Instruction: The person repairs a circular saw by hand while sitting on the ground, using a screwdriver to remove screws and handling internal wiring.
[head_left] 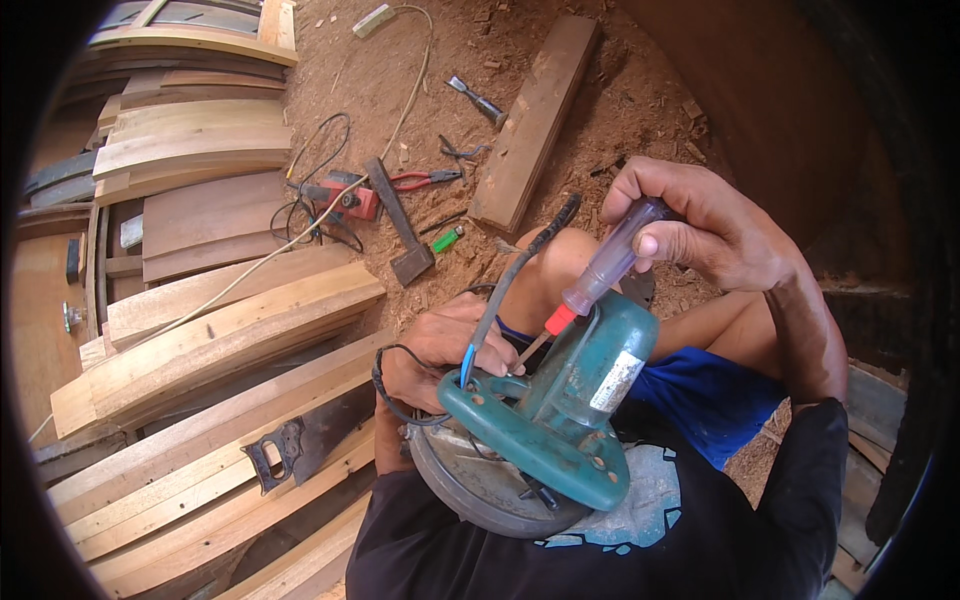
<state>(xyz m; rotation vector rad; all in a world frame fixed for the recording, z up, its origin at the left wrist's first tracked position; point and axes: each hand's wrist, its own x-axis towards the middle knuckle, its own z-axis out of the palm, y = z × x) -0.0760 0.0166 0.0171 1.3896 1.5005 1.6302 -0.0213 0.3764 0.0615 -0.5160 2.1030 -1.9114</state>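
Head view: right hand (pixel 712 228) grips screwdriver (pixel 597 279) at two o'clock; a slip could jab left hand (pixel 440 335), hold unclear.

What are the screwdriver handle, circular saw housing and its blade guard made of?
Screwdriver handle: likely plastic, smooth; purple-tinted and see-through.
Circular saw housing: plastic or painted metal, can't tell; opaque teal, scuffed.
Blade guard: probably metal; dull grey, worn, curved sheet-like surface.
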